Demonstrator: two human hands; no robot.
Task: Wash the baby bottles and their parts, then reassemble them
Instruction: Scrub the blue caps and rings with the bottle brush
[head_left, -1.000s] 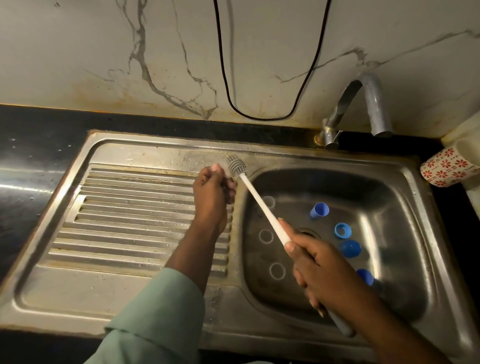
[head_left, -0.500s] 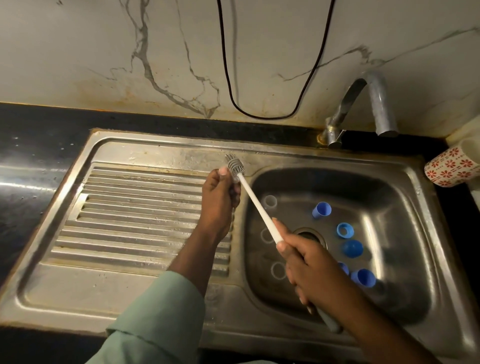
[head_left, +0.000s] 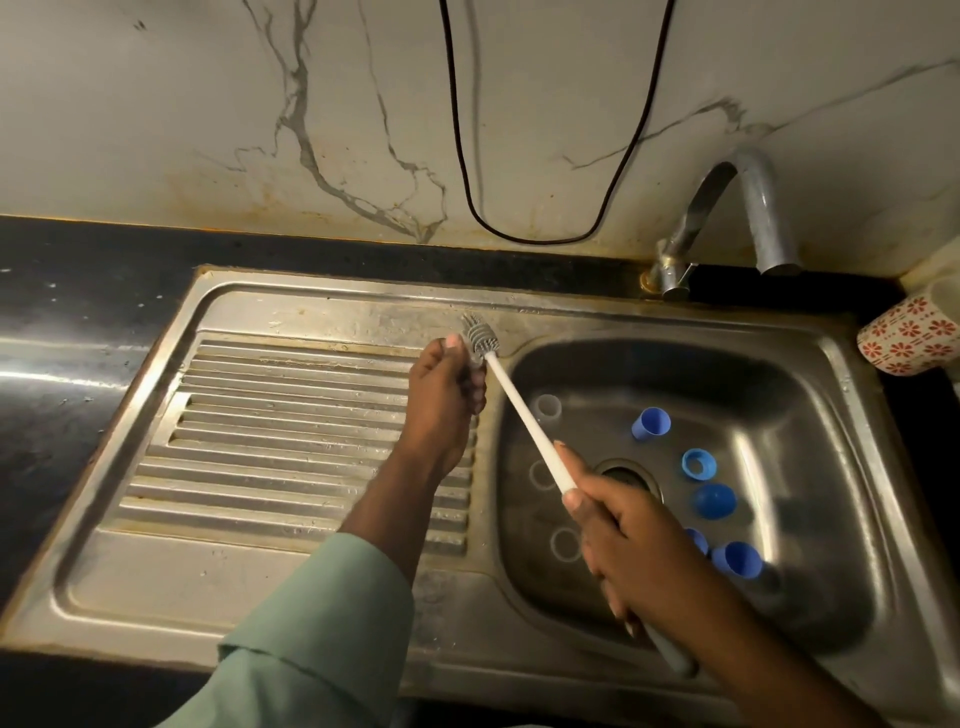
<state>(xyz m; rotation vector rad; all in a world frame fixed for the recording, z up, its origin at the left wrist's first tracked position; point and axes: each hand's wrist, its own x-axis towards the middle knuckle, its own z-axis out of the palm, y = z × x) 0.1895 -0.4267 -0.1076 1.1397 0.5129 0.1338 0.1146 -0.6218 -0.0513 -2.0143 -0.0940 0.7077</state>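
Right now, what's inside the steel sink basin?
The steel sink basin holds blue bottle caps, clear rings and a drain. The right hand hides part.

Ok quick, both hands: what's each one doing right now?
Left hand: fingers curled at the bristle head of the bottle brush; whether it grips the bristles or something small is unclear.
Right hand: grips the brush handle.

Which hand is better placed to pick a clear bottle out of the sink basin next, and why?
Left, probably. The left hand only pinches the grey bristle head and sits near the clear plastic bottle. The right hand grips the white brush handle, so it is occupied.
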